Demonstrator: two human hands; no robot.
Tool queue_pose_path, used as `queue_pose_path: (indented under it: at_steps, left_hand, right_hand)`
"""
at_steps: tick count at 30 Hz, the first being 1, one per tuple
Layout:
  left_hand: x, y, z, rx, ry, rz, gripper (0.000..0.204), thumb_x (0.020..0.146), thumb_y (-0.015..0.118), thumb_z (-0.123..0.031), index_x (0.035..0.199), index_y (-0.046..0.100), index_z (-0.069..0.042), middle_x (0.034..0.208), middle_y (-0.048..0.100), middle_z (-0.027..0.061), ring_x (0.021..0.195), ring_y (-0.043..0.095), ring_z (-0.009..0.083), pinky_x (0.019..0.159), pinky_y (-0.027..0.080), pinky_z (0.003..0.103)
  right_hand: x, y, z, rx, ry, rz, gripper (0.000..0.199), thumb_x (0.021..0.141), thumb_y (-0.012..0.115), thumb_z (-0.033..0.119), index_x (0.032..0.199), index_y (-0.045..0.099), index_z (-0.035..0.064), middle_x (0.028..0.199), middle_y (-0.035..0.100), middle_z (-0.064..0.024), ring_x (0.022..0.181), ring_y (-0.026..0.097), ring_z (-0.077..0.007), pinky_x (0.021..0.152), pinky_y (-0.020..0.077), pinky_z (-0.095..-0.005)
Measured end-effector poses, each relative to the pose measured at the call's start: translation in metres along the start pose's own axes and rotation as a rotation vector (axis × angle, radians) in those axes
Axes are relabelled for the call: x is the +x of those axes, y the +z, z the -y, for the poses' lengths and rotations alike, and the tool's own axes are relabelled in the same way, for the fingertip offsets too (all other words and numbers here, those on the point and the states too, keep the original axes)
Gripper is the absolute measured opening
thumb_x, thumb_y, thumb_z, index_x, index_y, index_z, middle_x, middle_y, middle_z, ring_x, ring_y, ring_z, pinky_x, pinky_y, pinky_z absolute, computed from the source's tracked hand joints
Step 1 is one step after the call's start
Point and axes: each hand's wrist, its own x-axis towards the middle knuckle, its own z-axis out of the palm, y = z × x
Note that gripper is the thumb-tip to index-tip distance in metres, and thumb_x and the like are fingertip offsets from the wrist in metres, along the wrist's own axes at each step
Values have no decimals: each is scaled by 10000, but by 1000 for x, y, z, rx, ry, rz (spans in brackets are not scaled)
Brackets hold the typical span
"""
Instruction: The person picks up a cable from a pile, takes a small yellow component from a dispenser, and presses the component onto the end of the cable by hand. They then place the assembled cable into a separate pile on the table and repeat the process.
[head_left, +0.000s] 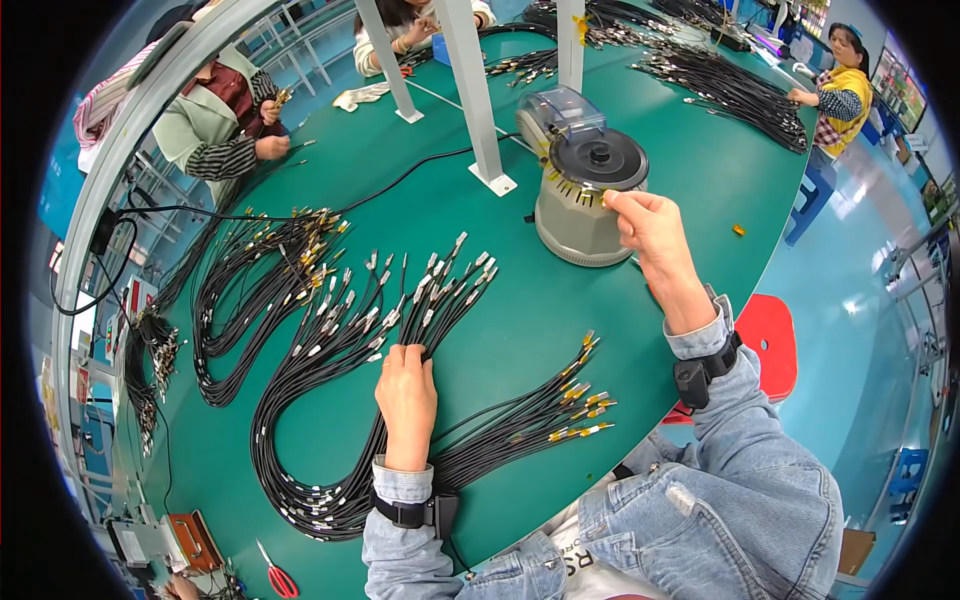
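My left hand [407,395] is closed over the black cables [360,378] in the middle of the table, its fingertips near their white-tagged ends. At the round tape dispenser [588,215], grey with a black top and a clear cover, my right hand [650,232] is pinched at the rim on a small piece of yellow tape [606,200]. More tape strips hang along that rim. Right of my left forearm lies another cable bundle [510,420], its ends wrapped in yellow tape.
Further cable bundles [235,330] lie at left and at the far right [730,95]. White metal posts [475,100] rise from the green table [690,190]. Red-handled scissors [280,578] lie at lower left. A red stool [768,345] stands at right. Other people work around the table.
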Motion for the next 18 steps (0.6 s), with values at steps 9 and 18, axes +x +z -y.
queue_pose_path:
  at_steps: [9,18]
  left_hand:
    - [2,-4,-3,-3,-13,3,159,757,643,-68,885,552,-40,838,530,109,787,561,293,636,469,376]
    - [8,4,-2,18,-23,30,157,748,656,-89,853,550,-38,824,539,111,774,567,295,617,470,380]
  right_hand:
    - [4,-13,5,-43,-17,62,177,855,574,160,787,606,-1,509,372,75,433,269,-14,418,190,-201]
    - [-19,4,35,-41,-325,76,209,900,502,155,804,592,-6,528,370,63,473,277,-23,450,210,-199]
